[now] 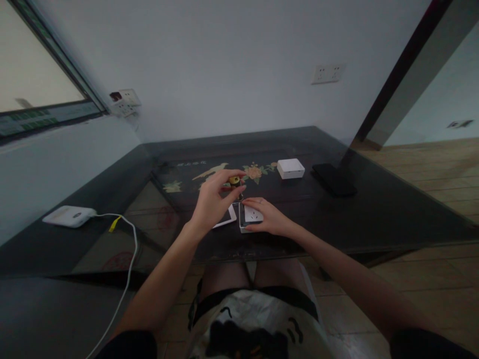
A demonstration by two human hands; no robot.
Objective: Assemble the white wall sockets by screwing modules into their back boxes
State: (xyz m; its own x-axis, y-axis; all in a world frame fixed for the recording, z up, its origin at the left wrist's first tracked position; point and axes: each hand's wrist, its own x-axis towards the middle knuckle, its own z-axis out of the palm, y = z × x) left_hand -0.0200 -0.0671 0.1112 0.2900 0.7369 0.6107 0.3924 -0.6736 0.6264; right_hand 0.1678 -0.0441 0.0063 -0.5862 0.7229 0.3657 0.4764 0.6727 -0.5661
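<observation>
Between the thumb and fingers of my left hand (216,198) is a small yellow-and-dark screwdriver (235,181), held above the table with its lower end over the edge of a wall socket (253,214). My right hand (267,215) grips that socket, fingers on its far side and thumb on its near side. The socket has a white face set in a dark surround, and it rests on the table. A white frame (231,217) lies just left of the socket, partly hidden by my left hand.
On the dark table (374,214), a white box (291,168) stands back right beside a black phone (334,179). At the left lies a white device (70,216) with a white cable (135,244) running off the front edge and a yellow tag (114,224).
</observation>
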